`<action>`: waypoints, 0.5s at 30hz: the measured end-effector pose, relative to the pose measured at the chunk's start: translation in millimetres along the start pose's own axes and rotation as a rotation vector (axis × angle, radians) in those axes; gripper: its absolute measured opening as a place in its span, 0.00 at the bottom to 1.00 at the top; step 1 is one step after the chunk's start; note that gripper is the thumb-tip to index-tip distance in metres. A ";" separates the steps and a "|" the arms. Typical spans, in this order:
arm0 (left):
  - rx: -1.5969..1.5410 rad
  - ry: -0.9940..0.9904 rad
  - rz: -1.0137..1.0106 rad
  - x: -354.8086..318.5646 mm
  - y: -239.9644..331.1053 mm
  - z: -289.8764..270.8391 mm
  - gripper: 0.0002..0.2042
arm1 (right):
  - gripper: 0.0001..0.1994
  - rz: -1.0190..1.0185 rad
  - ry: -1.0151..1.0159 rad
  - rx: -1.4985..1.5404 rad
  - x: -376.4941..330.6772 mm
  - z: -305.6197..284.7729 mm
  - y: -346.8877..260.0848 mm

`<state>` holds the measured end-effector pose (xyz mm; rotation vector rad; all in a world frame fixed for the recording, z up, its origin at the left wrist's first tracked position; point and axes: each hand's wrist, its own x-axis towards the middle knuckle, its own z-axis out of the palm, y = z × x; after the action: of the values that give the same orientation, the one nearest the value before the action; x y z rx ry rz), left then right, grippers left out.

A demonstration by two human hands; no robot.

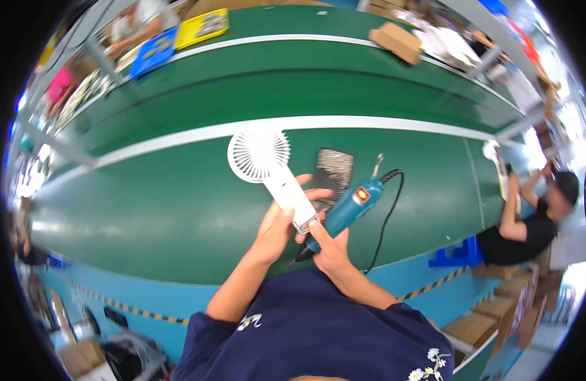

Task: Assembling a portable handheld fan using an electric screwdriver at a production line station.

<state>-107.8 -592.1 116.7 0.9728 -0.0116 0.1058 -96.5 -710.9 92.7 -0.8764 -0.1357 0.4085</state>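
Note:
My left hand (276, 232) is closed around the handle of a white handheld fan (286, 190). The fan's round slatted head points away from me, up and to the left. In my right hand (333, 252) lies a teal electric screwdriver (351, 208), its black nose aimed down toward me and a metal hanging loop at its far end. My right thumb and fingertips meet the bottom end of the fan handle. Just beyond both hands, a dark tray (334, 170) filled with rows of small metal pieces, apparently screws, rests on the green table.
A black cord (389, 216) curls from the screwdriver toward the table's near edge. Across the green table (147, 216) runs a white rail (318, 122). Blue (154, 53) and yellow (204, 29) trays and a cardboard box (396, 42) stand farther off. A co-worker (528, 219) sits at right.

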 end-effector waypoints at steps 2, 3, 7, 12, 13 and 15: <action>0.037 -0.012 -0.086 -2.4 -8.5 -14.9 0.30 | 0.07 -0.044 0.082 0.027 10.2 -18.7 -8.3; 0.035 0.003 -0.064 -6.4 -19.5 -27.0 0.27 | 0.08 -0.064 0.176 0.012 17.2 -33.7 -14.7; 0.020 0.141 -0.218 -30.3 -33.8 -73.1 0.21 | 0.08 -0.297 0.583 0.097 46.6 -114.8 -67.0; -0.276 0.243 -0.177 -40.3 -39.7 -86.2 0.17 | 0.08 -0.534 1.016 0.084 74.2 -275.2 -153.9; -0.291 0.231 -0.193 -38.7 -39.5 -85.4 0.17 | 0.09 -0.536 1.068 0.080 78.4 -298.9 -171.6; -0.300 0.205 -0.215 -37.3 -38.3 -83.2 0.16 | 0.09 -0.520 1.127 0.072 83.7 -347.9 -205.7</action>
<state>-144.4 -547.9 36.1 0.6551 0.2583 0.0046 137.5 -1044.0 25.1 -0.8540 0.6768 -0.5879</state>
